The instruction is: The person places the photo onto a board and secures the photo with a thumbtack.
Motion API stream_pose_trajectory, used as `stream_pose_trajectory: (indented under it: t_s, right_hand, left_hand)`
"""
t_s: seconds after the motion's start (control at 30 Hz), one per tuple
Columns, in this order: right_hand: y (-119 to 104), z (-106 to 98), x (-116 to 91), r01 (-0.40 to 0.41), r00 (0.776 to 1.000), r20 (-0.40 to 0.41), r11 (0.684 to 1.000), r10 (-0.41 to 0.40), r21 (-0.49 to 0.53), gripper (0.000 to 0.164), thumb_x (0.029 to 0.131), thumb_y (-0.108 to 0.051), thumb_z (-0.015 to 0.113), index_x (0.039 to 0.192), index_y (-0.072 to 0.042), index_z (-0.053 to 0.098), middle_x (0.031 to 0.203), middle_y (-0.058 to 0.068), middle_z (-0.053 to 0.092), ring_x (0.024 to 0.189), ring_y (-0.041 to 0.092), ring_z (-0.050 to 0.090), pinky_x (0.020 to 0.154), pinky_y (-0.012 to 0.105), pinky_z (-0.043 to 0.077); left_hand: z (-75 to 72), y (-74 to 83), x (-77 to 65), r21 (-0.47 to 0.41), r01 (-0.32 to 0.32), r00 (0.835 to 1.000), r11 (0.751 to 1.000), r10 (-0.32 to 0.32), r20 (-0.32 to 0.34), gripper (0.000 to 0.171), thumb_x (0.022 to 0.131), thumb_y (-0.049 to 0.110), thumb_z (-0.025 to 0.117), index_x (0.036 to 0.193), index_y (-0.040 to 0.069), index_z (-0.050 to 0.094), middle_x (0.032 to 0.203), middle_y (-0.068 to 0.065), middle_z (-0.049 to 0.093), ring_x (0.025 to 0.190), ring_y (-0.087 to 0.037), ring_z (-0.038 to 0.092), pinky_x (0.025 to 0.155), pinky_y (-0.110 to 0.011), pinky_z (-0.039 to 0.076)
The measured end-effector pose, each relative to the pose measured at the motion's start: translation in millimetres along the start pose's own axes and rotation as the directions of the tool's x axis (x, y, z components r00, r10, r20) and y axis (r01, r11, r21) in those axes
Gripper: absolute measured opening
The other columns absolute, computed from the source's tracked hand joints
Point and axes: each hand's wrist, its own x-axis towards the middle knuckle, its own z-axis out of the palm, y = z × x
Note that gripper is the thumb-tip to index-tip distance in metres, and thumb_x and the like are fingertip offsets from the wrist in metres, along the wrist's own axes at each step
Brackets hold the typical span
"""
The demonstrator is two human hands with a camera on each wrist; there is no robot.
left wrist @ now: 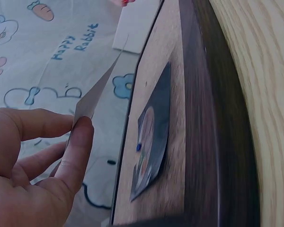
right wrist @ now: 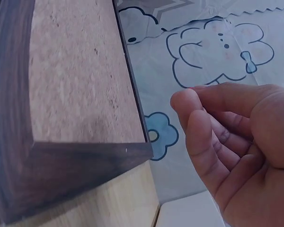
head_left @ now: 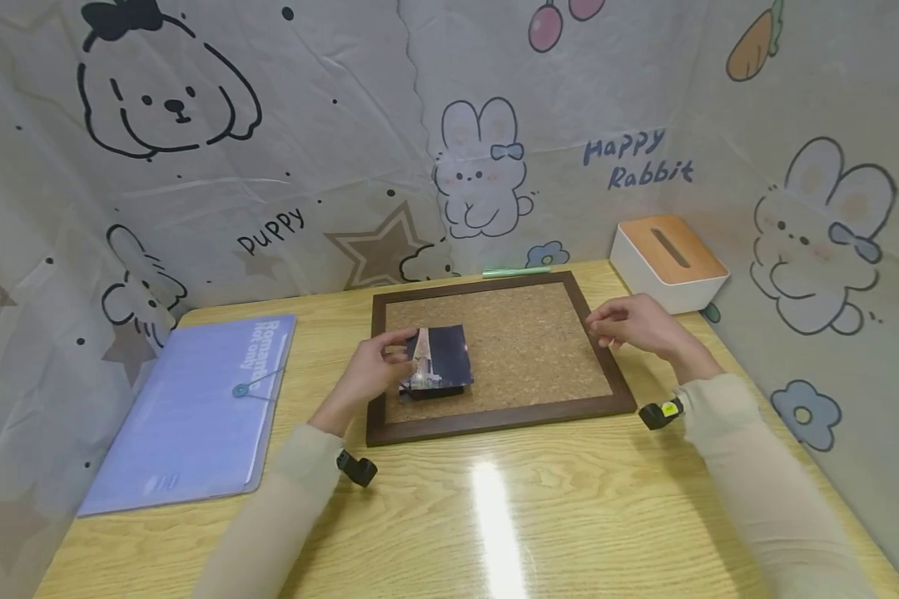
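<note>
Between its thumb and fingers, my left hand (head_left: 374,366) pinches a photo (head_left: 444,353) with a dark sky and a lit scene. In the left wrist view this held photo (left wrist: 97,90) is tilted up, nearly edge-on. Below it a second dark photo (left wrist: 156,123) lies on the corkboard (head_left: 532,349), with a small blue pin (left wrist: 138,147) on it; the head view mostly hides it. Over the board's right frame, my right hand (head_left: 637,323) has thumb and fingertips drawn together. A small red object (left wrist: 127,2) shows at those fingertips in the left wrist view.
A blue-purple document folder (head_left: 195,416) lies at the left of the wooden table (head_left: 434,516). Behind the board is a green pen (head_left: 517,272). A white tissue box (head_left: 663,283) with a wooden lid stands at the back right, against the printed curtain (head_left: 307,125).
</note>
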Motion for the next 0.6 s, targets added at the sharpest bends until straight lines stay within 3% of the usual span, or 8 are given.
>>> stream_pose_trajectory:
  t_s: [0.13,0.47,0.6]
  right_hand:
    - [-3.3,2.7,3.5,0.003,1.0,-0.005,1.0,-0.003,-0.003,0.027,0.1,-0.018,0.06,0.116,0.002,0.068,0.093,0.016,0.074,0.08,0.021,0.07,0.067,0.031,0.057]
    - [-19.6,11.5,9.5,0.017,1.0,-0.001,1.0,-0.017,-0.025,0.022,0.1,-0.02,0.061,0.11,-0.002,0.069,0.097,0.022,0.071,0.087,0.035,0.069,0.07,0.039,0.057]
    - [-24.5,19.1,13.2,0.013,1.0,0.012,1.0,-0.013,-0.024,0.023,0.1,-0.019,0.059,0.11,-0.001,0.07,0.101,0.022,0.071,0.09,0.037,0.068,0.073,0.043,0.057]
  left_hand:
    - [12.2,4.9,7.1,-0.028,-0.002,1.0,1.0,0.002,0.026,0.061,0.093,0.006,0.067,0.149,0.022,0.048,0.149,-0.013,0.046,0.126,-0.029,0.059,0.092,-0.036,0.055]
    - [43.2,17.1,22.5,-0.021,-0.031,0.999,0.999,0.032,0.02,0.061,0.091,0.004,0.069,0.147,0.02,0.052,0.139,-0.013,0.054,0.108,-0.024,0.067,0.084,-0.033,0.059]
    - [54.5,22.2,27.7,0.023,-0.029,0.999,0.999,0.029,0.025,0.06,0.091,0.009,0.071,0.146,0.022,0.053,0.138,-0.01,0.056,0.102,-0.02,0.068,0.081,-0.031,0.055]
